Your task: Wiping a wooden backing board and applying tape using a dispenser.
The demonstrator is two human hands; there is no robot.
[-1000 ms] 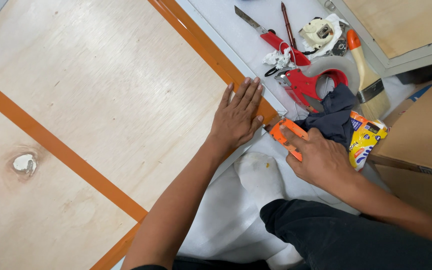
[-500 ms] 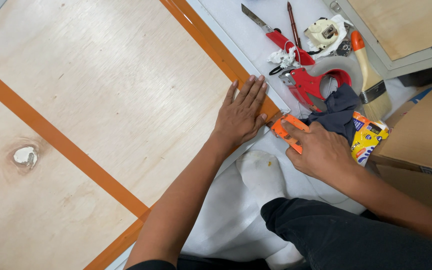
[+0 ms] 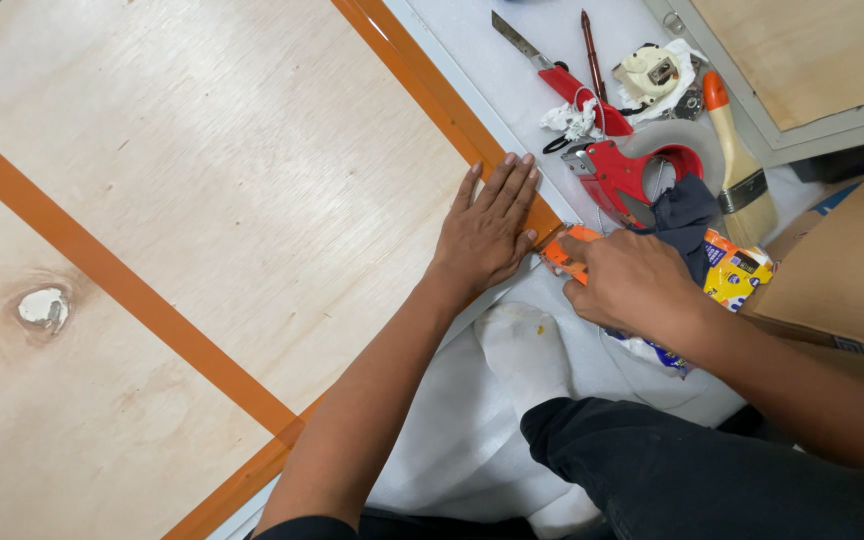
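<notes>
**Left hand pins the tape end, right hand works an orange tool at the panel corner**

The left hand [image 3: 487, 232] lies flat and open on the plywood panel [image 3: 222, 200], fingers spread and pressing on the orange tape strip [image 3: 432, 85] that runs along the panel's edge. Just beside it, the right hand [image 3: 632, 285] is clenched around a small orange tool [image 3: 560, 252], probably a utility knife, though the hand hides most of it. The tool's tip sits at the end of the tape, right by the left hand's little finger.

Compared with a second ago, the right hand has moved in towards the panel corner, so the orange tool now almost touches the left hand; the left hand has stayed planted in the same spot.

Beyond the hands, on the white surface [image 3: 512, 70], lie a red tape dispenser [image 3: 632, 170] with a clear roll, a red-handled cutter [image 3: 557, 75], a pencil [image 3: 592, 50] and a paintbrush [image 3: 737, 160]. A cardboard box [image 3: 842, 270] sits at the right, near the person's dark trouser leg [image 3: 692, 480].
</notes>
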